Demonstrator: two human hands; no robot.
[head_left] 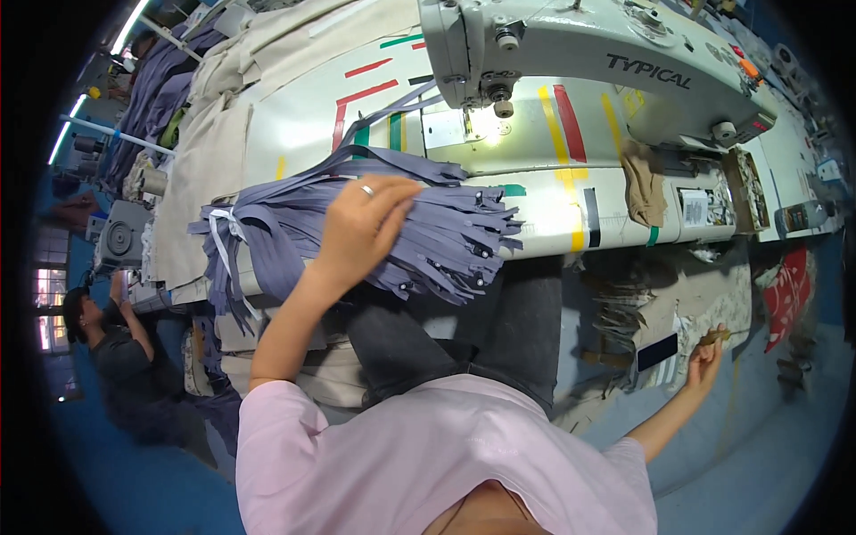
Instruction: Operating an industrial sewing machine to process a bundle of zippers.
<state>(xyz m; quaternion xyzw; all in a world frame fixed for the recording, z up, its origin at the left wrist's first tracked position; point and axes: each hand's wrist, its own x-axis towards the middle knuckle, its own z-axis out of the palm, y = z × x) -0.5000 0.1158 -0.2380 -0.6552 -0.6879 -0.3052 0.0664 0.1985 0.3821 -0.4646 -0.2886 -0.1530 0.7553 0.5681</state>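
Observation:
My left hand (364, 227), with a ring on one finger, lies over a thick bundle of grey-purple zippers (446, 218). Its fingers are stretched to the right across the strips, and the thumb is apart from them. A white tie (234, 225) goes round the bundle near its left end; small dark pulls show at the right ends. Some strips run from the bundle up toward the sewing machine's needle area. Far out to the right and low, my right hand (703, 364) is closed on a small brownish thing (713, 338), too small to name.
The sewing machine (571, 62) stands over a white table marked with coloured tape. A brown cloth piece (644, 187) lies at the table's front edge. Below right, a dark phone (658, 353) rests on pale fabric. Beige cloth (209, 178) covers the left side. Another person (125, 357) sits at far left.

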